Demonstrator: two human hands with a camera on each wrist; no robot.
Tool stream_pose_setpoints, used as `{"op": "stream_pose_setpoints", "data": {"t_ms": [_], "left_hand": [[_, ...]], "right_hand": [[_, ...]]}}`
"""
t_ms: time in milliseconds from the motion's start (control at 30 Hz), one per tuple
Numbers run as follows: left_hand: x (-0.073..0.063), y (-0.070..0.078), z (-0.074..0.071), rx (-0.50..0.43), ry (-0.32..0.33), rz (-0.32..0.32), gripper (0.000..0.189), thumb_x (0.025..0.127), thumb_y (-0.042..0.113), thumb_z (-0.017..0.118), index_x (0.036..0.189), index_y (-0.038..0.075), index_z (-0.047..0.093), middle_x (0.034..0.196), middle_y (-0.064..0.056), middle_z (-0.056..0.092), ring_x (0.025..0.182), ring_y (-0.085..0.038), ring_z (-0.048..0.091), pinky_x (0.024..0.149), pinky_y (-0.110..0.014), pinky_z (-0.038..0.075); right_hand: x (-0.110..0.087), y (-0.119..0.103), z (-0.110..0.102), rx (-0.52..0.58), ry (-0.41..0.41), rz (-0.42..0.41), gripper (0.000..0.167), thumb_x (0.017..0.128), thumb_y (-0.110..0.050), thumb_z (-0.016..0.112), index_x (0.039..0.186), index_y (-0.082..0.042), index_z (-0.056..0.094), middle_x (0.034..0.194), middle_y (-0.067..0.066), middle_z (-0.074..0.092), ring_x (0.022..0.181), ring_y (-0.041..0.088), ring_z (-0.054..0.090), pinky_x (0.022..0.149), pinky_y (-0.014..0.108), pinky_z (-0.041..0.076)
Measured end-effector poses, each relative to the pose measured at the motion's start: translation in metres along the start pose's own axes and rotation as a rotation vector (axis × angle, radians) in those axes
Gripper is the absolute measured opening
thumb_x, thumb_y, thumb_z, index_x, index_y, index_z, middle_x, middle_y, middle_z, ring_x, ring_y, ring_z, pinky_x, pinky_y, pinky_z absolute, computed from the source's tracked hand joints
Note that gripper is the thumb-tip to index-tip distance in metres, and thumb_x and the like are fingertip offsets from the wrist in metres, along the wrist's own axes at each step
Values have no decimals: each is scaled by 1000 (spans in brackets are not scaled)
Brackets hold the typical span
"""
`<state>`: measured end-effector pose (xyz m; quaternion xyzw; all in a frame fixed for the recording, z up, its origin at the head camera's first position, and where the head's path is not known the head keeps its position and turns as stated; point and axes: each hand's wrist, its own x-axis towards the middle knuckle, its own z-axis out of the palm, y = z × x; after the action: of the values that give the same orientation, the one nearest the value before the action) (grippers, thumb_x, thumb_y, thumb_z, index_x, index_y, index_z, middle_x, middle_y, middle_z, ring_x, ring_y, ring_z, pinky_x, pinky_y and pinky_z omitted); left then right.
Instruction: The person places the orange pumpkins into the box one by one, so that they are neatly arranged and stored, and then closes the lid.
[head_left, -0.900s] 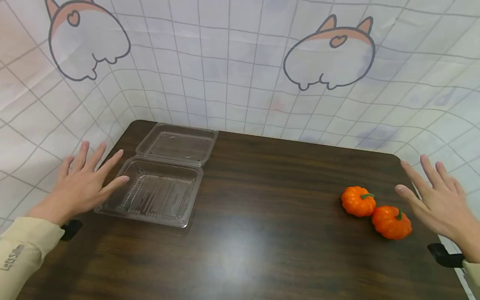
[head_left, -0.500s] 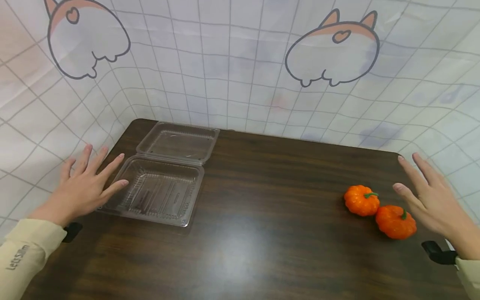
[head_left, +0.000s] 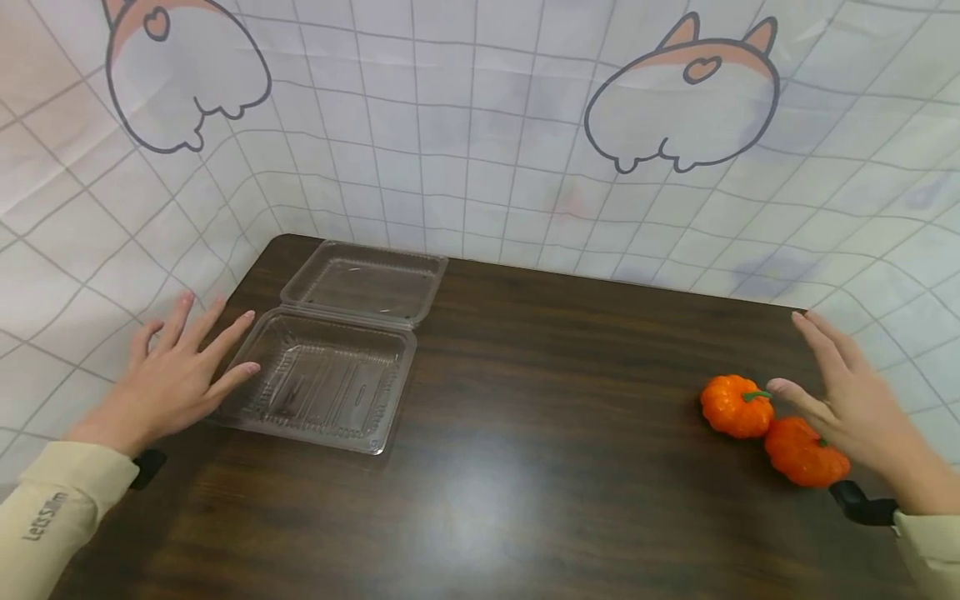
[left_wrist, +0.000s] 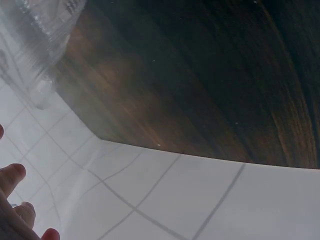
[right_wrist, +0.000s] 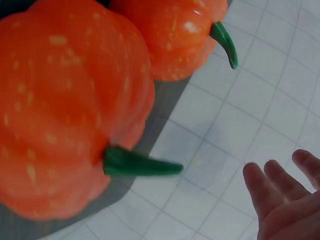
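Note:
On the right of the table sit two small orange pumpkins with green stems, side by side. The farther pumpkin [head_left: 737, 407] shows nearly whole in the head view. My right hand [head_left: 858, 400], fingers extended and thumb apart, is above and right of the nearer pumpkin [head_left: 801, 454]; both loom large in the right wrist view, the nearer one [right_wrist: 65, 115] at left. Nothing is in that hand. At the left, my left hand [head_left: 168, 379] is spread beside a clear plastic clamshell container [head_left: 330, 379], overlapping its left rim in the head view. The container's lid [head_left: 367, 282] lies folded back.
The dark wooden table [head_left: 525, 417] runs back to a white grid-patterned curtain [head_left: 487, 125] with corgi drawings, which also hangs at both sides. A black wrist mount [head_left: 862, 504] sits at the right sleeve.
My right hand has moved left and inward, closer over the nearer pumpkin. My left hand stays spread by the container. The head view has shifted slightly, so the scene sits further right.

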<state>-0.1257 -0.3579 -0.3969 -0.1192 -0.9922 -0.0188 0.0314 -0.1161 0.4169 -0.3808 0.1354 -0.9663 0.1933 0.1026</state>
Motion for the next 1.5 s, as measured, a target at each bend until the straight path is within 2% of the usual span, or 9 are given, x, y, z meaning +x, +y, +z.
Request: {"op": "stream_pose_setpoints", "data": {"t_ms": [100,200,367,467,600,933,1100,1233,1500], "left_hand": [[0,-2,5,-1,19,7,74,106,56,48,167,30,16,173,-20,18,162,-46,-3,111,-74,18],[1,-4,10,-9,54,15,73,105,54,51,166,27,22,170,-21,24,160,-48,8,108,-75,22],[3,-8,16,-12,113,42,68,102,50,59,158,18,37,162,-23,35,149,-51,27,103,-75,28],[5,-10,18,-6,127,55,66,101,48,62,155,15,42,158,-24,38,144,-51,32,101,-74,31],[6,-10,16,-18,110,52,64,103,46,60,154,13,43,152,-25,44,134,-52,41,94,-74,36],[9,-12,17,-178,62,41,56,108,26,53,151,-8,40,127,-36,55,109,-53,60,90,-68,47],[10,-17,20,-195,34,22,51,109,18,49,148,-14,42,111,-30,60,86,-35,65,73,-58,52],[11,-19,21,-239,31,9,48,109,17,47,146,-14,45,114,-34,62,95,-45,65,80,-63,51],[10,-19,20,-372,8,-11,51,110,23,50,146,-13,45,119,-35,68,100,-49,69,83,-65,54]], "right_hand": [[0,0,4,-9,-15,10,94,97,-28,75,167,-15,14,164,34,24,114,61,50,83,76,42],[0,1,7,33,-38,32,104,89,-24,84,167,-16,15,151,40,35,105,59,56,84,39,58],[2,4,10,108,-82,60,116,79,-22,92,167,-21,16,148,39,40,109,60,57,76,-10,33],[3,5,12,124,-96,74,119,77,-22,94,167,-26,16,147,35,44,104,24,74,76,-9,35],[3,5,14,164,-120,77,121,75,-22,95,167,-30,15,151,33,43,101,-23,53,76,-7,39],[0,5,24,257,-140,46,123,70,-17,97,165,-31,20,152,-38,28,113,-33,45,84,-7,41],[1,5,25,229,-153,55,122,70,-21,97,165,-31,21,163,-7,33,111,-35,43,83,-7,41],[2,5,25,228,-165,49,123,69,-20,98,166,-28,21,157,29,34,110,-36,41,82,-8,40],[2,8,23,213,-198,50,124,67,-23,99,166,-23,23,148,35,39,108,-38,38,81,-8,39]]}}
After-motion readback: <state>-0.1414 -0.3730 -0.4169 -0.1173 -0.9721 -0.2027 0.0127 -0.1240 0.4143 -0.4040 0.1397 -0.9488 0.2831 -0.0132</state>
